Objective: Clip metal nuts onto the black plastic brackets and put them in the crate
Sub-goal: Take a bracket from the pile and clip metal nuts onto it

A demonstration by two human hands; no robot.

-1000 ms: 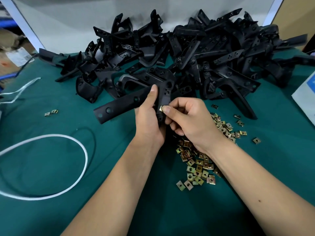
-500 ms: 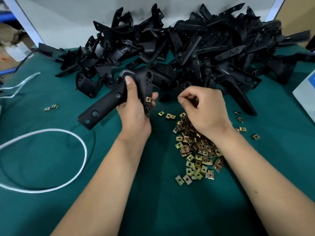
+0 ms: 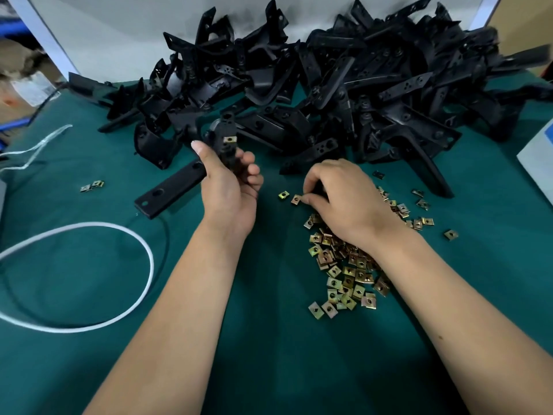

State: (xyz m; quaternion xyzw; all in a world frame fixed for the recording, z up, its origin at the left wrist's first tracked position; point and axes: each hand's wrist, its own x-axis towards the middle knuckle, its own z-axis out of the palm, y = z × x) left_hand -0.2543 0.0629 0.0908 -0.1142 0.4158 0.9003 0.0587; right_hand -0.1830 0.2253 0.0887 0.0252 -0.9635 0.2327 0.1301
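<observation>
My left hand (image 3: pixel 229 187) grips a black plastic bracket (image 3: pixel 170 190) at its bend, long arm pointing down-left, short arm upright. A brass clip nut (image 3: pixel 229 140) sits clipped on the upright arm. My right hand (image 3: pixel 344 193) is lowered onto the top of the pile of brass clip nuts (image 3: pixel 348 265), fingers curled, fingertips pinching at a loose nut (image 3: pixel 296 200). Another loose nut (image 3: pixel 283 195) lies just left of it. The crate is not in view.
A big heap of black brackets (image 3: pixel 344 94) fills the back of the green table (image 3: pixel 269 354). A white cord loop (image 3: pixel 143 256) lies at the left, two stray nuts (image 3: pixel 91 186) beside it. A light box edge (image 3: pixel 538 157) is at the right.
My right hand left the bracket after pressing a nut on and dropped to the nut pile. My left hand turned the bracket, so the clipped nut now faces up.
</observation>
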